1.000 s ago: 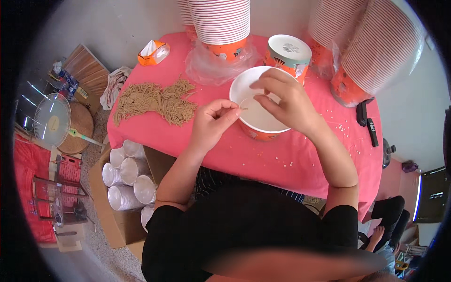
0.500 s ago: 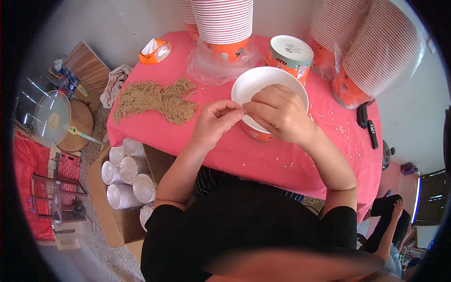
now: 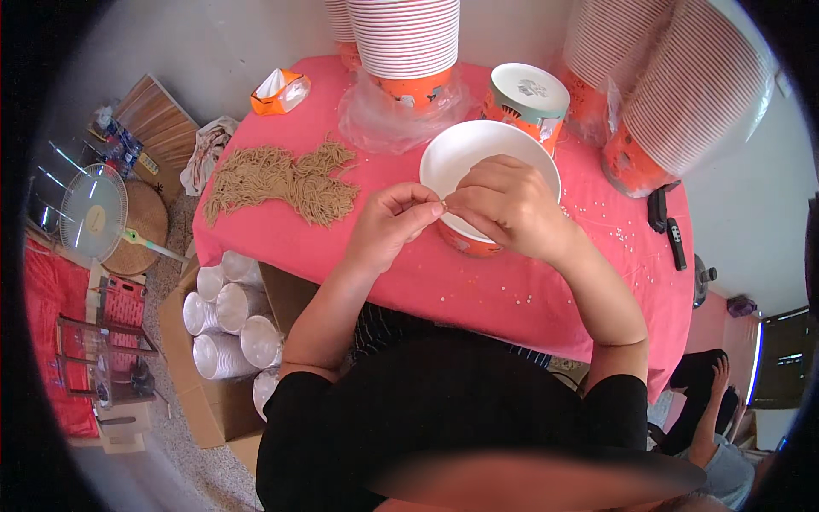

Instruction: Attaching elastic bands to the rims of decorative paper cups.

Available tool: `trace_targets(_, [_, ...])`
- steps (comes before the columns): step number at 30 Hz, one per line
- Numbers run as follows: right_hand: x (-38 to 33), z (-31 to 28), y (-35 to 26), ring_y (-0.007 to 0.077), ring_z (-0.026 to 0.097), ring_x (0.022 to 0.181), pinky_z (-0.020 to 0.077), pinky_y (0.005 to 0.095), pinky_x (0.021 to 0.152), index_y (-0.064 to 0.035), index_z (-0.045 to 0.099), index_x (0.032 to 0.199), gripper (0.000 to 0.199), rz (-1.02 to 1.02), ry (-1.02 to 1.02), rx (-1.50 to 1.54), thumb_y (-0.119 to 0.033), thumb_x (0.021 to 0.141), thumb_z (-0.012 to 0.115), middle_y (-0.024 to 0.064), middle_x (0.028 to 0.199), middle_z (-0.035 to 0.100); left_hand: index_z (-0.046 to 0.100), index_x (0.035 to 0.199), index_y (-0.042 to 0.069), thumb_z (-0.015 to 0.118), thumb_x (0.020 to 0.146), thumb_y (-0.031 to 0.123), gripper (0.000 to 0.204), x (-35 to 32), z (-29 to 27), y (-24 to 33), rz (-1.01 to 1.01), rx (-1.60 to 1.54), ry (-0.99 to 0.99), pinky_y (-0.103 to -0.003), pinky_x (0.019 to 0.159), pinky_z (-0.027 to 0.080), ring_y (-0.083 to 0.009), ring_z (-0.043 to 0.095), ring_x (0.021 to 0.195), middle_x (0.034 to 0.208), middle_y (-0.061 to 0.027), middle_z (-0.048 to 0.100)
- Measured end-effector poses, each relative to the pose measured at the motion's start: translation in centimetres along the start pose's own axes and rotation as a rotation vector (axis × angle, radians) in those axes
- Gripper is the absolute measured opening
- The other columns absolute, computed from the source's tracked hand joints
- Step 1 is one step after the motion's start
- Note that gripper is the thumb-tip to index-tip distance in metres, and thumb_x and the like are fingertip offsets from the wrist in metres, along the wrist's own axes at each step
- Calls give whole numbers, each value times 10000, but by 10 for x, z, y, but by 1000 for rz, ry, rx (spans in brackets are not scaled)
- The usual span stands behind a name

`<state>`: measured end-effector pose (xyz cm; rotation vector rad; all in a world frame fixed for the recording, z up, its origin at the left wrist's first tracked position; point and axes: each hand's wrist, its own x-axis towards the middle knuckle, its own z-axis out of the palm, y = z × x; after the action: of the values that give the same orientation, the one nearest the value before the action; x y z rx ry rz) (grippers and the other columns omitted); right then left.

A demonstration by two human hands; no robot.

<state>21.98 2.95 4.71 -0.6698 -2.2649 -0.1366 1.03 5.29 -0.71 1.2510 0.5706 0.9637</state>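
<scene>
Over the front rim of a white-lined paper tub [image 3: 452,158], orange on its outside, my two hands meet fingertip to fingertip. My left hand [image 3: 394,224] pinches thumb and forefinger together at the left edge of the tub. My right hand [image 3: 505,205] has its fingers curled in a pinch above the opening, touching the left fingertips. Whatever lies between them is too small to make out. The right hand hides much of the tub's inside. A bundle of tan strings [image 3: 281,181] lies left of my left hand. Small white bead-like bits [image 3: 621,235] are scattered right of my right hand.
Tall stacks of paper tubs [image 3: 408,43] in plastic stand at the back and right [image 3: 682,102]. An upturned tub [image 3: 529,90] and a tissue pack [image 3: 280,91] sit on the pink cloth. An open carton of wrapped cups [image 3: 220,350] stands left; a person's hand [image 3: 722,375] shows right.
My hands stay almost in place, fingertips still together; the right fingers shift very slightly. At the lower right, the other person's arm and body have moved a little.
</scene>
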Motion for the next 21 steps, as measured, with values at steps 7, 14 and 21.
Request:
trace_targets(7, [-2,-2,-2,284,644,762,512,398,701,-49,656,859,141,15,-55,-18,-109,758,735,89,810,651,658,967,12,668,893,91,109,-1,2,2,41,68,-5,-187,480,293,-16,416,556,720,34,557])
trace_targets(14, [-3,-21,1,309,626,743,499,405,688,-23,644,837,121,78,-58,9,-109,796,719,110,790,642,667,967,2,674,905,70,93,-8,-6,8,150,365,36,-168,627,421,-6,544,732,825,31,639])
trace_targets(21, [5,-21,-6,324,598,709,471,418,646,-7,623,820,124,87,-53,96,-107,821,695,120,747,614,652,1006,-4,645,923,57,103,-15,0,13,77,214,-13,-192,638,449,-34,553,727,842,5,636])
